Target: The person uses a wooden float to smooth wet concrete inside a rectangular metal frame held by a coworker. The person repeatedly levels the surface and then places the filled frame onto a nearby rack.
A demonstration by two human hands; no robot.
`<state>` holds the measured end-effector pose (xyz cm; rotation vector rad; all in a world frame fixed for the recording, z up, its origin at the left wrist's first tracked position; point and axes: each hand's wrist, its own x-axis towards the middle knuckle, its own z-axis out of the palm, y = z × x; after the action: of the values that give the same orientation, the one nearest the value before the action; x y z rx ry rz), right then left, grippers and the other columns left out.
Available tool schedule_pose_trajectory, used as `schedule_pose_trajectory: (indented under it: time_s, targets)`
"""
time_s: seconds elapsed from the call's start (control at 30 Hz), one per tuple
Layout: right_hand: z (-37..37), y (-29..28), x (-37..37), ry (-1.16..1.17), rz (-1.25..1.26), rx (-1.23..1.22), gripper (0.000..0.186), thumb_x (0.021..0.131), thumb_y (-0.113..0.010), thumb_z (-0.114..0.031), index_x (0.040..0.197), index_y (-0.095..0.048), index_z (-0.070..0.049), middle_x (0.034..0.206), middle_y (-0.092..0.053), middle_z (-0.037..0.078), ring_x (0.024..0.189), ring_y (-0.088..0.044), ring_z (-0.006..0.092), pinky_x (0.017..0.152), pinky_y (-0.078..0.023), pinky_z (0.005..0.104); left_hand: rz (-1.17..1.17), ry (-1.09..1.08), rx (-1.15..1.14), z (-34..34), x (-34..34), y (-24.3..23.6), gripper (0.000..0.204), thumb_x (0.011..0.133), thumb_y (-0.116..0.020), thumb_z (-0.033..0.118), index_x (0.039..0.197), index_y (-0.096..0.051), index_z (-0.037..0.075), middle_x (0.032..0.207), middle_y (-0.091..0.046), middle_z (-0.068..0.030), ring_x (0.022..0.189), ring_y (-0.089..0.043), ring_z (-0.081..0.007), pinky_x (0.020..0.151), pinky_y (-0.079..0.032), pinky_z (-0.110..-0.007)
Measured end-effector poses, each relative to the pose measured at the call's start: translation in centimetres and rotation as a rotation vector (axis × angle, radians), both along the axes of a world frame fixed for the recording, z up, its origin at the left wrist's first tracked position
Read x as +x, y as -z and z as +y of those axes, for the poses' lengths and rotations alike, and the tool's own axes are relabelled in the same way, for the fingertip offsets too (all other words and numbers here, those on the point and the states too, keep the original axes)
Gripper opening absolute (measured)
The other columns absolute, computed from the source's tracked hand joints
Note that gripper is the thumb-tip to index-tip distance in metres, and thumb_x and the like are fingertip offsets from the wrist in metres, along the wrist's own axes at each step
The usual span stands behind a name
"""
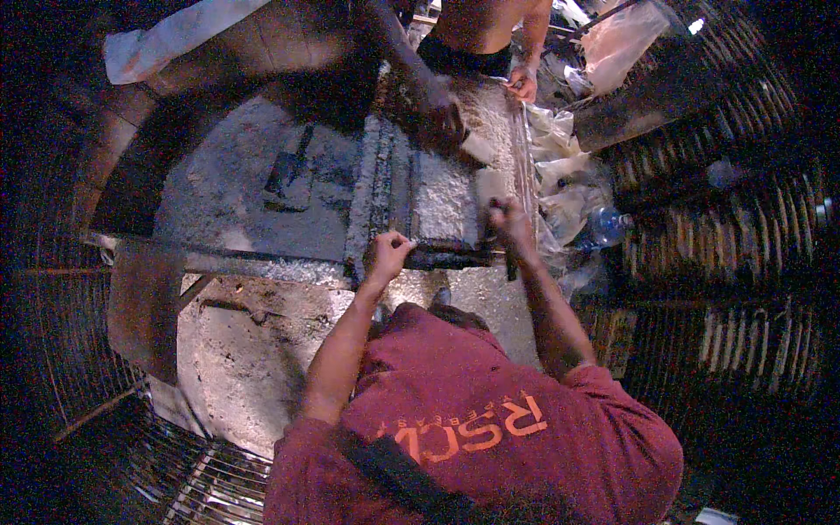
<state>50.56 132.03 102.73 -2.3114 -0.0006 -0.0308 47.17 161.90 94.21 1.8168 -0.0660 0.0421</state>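
A dark tray (411,210) lies lengthwise on the work surface, with white crumbly material (444,194) spread over its middle. At its near left corner is my left hand (388,256), its fingers curled closed by the tray's edge; whatever is in them is hidden. My right hand (513,226) grips a scraper (493,185) near the tray's right side, its pale flat blade pointing away from me. Across from me, a co-worker's hand (444,121) holds another pale scraper (478,147) over the white material. That person's other hand (522,85) is at the far right edge.
To the left, a wide round pan (236,188) holds greyish powder and a dark flat-bladed tool (293,175). Pale crumpled sacks (556,144) and a clear plastic bottle (605,227) lie on the right. Slatted stacks (722,227) line the right side; a brown board (144,306) stands at left.
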Motion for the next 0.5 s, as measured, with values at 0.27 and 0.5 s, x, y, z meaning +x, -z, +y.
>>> schedule_pose_trajectory:
  time_s: [0.27,0.5]
  targets:
    - [5.2,-7.3,-8.1,-0.209,0.194,-0.38,0.044,0.095,-0.059,-0.025,0.138,-0.053,-0.022,0.108,-0.069,0.019,0.096,-0.068,0.0397,0.082,-0.054,0.048,0.126,0.02,0.08,1.0,0.3,1.8,0.021,0.078,-0.076,0.023,0.082,-0.073,0.003,0.076,-0.072,-0.011,0.068,-0.067,-0.0201,0.065,-0.051,-0.035]
    - [-4.5,-8.1,-2.7,0.013,-0.004,-0.537,0.041,0.093,-0.059,-0.028,0.131,-0.057,-0.016,0.112,-0.071,0.013,0.1,-0.069,0.0334,0.084,-0.053,0.044,0.171,-0.013,0.139,1.5,0.0,2.3,0.023,0.079,-0.075,0.029,0.086,-0.075,0.007,0.08,-0.073,-0.0097,0.075,-0.07,-0.0228,0.069,-0.052,-0.036]
